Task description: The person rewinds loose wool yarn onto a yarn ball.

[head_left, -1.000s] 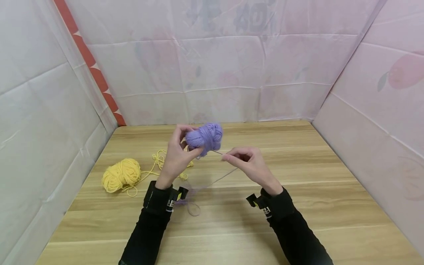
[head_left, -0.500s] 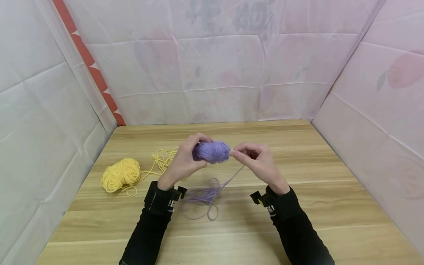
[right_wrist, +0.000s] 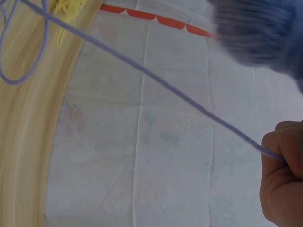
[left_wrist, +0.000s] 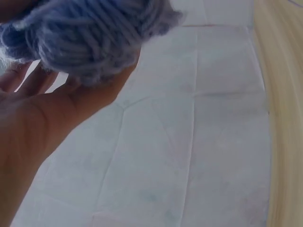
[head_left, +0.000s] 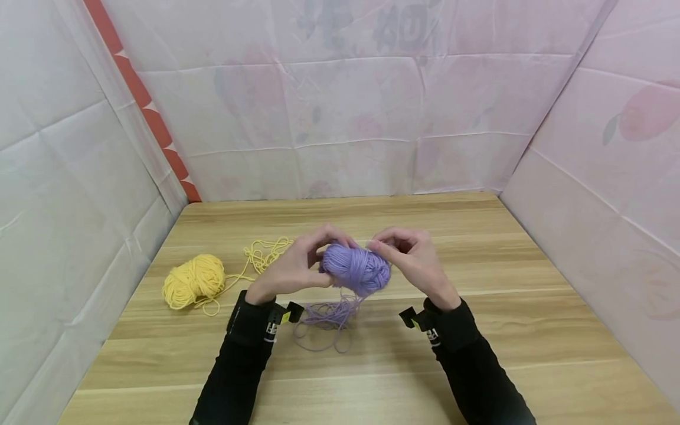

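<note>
My left hand (head_left: 297,265) holds a ball of purple yarn (head_left: 357,268) above the middle of the table. In the left wrist view the purple ball (left_wrist: 90,38) lies between the thumb and the fingers. Close to the ball's right side, my right hand (head_left: 411,260) pinches a purple strand. The right wrist view shows this taut strand (right_wrist: 165,85) running into the curled fingers of the right hand (right_wrist: 284,175). Below the ball, a loose tangle of purple yarn (head_left: 329,316) lies on the table.
A ball of yellow yarn (head_left: 193,281) sits on the left of the wooden table (head_left: 478,366). Its loose yellow strands (head_left: 260,257) trail right, partly behind the left hand. Pale printed sheets (head_left: 366,118) stand around the back and sides.
The purple ball has moved right and down with my left hand and has turned. My right hand has shifted slightly right, still pinching the strand. The purple tangle has come into fuller view.
</note>
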Demonstrator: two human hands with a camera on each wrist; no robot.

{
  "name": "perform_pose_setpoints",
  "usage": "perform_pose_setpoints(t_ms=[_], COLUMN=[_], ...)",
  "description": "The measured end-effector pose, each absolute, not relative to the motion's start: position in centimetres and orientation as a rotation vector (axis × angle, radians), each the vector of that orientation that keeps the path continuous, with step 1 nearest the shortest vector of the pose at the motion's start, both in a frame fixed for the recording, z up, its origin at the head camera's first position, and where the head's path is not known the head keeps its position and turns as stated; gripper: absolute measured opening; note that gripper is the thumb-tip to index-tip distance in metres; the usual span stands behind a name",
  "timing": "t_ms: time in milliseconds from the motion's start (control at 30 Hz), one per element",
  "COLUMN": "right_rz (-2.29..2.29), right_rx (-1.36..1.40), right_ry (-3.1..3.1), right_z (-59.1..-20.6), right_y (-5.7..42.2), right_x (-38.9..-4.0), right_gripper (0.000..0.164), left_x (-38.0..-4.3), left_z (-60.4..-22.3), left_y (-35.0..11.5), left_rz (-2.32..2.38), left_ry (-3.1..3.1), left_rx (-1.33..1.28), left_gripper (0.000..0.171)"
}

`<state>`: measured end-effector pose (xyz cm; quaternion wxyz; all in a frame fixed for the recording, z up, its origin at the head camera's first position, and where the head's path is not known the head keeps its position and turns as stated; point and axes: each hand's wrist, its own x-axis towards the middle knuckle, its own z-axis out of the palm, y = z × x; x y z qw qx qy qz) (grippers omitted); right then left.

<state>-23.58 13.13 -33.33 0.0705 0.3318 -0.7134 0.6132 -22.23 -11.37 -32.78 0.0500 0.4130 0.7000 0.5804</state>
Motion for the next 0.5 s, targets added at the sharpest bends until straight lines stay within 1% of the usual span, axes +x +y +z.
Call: perform_pose_setpoints(t_ms=[167,400,500], right_rz=[1.860,1.828,1.801], right_rx=[0.936,0.899,0.888], right_ry=[-2.188,-2.380,-2.525], right_z=[-33.6,-34.1,-34.5], right_y=[12.7,12.8,13.4], right_x=[-23.8,-24.5,-25.2], right_gripper=[0.009,0.011,0.014], left_x=[-22.1,-21.4,-21.3], left_z=[-32.5,-31.5,-31.1], left_y=[-11.7,-12.8,-13.5], left_rz=[1.908,2.264,2.477], left_ry=[1.967,1.853,1.733], left_rx=[1.279,1.020,0.950], left_gripper=[0.051,0.055,0.053])
